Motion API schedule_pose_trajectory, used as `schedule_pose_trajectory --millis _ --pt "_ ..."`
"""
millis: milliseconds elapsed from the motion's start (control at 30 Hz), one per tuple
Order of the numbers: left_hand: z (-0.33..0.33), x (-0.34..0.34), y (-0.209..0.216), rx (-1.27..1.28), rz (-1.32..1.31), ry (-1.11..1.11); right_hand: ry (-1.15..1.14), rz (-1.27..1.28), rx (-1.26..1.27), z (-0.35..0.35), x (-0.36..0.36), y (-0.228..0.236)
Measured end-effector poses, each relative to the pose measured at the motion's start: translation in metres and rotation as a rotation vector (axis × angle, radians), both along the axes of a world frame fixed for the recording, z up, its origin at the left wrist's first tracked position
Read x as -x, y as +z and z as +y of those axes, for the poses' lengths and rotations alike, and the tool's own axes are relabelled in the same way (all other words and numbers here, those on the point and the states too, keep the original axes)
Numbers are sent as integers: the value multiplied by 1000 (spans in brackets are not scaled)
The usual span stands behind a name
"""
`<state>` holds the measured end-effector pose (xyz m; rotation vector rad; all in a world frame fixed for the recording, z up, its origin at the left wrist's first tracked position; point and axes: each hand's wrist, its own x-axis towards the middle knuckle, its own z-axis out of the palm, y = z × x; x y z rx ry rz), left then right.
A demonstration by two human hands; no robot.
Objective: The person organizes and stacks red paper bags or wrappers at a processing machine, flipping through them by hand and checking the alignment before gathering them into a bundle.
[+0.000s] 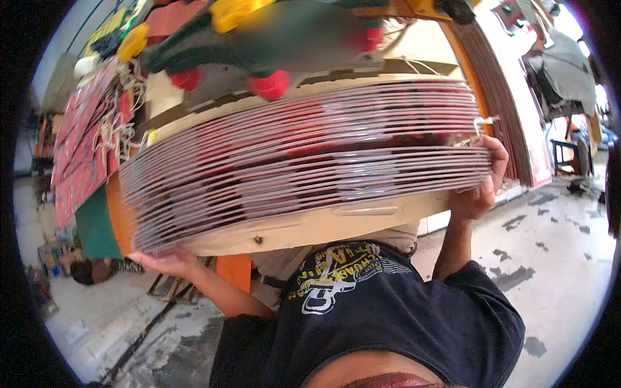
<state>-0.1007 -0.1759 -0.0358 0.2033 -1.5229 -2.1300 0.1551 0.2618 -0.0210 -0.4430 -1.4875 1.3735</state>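
Two thick stacks of flat, thin-edged cardboard sheets lie one behind the other across the cream worktop [310, 226], their pale edges toward me. My right hand [482, 184] grips the right end of the near stack [291, 184], its fingers curled around the edge. At that stack's lower left corner, my left hand [169, 262] holds on from below, with part of its fingers hidden. Behind it rests the far stack [304, 123], with reddish print showing between its sheets. A knotted white string [484, 121] sticks out at the far stack's right end.
Beyond the stacks stands a dark green machine part [200, 55] with red knobs [268, 84] and yellow pieces. String-tied red printed sheets [81, 145] are piled at left. Brown cardboard [498, 97] leans at right. The grey floor [517, 239] has dark worn patches.
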Motion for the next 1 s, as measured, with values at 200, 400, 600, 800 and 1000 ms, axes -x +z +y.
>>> schedule_pose_trajectory --millis 200,400,600,800,1000 --pt "-17 -3 -18 -48 66 -37 6 -110 -157 15 -4 -6" --pt "2 -9 -6 -32 152 -16 54 -5 -193 21 -10 -20" --pt "7 -16 -5 -62 182 -56 105 112 -118 16 -7 -22" --pt "-12 -11 -2 21 237 -194 91 39 -133 18 -10 -17" --pt "-10 -9 12 130 262 -304 -60 -18 -284 16 -5 -14"
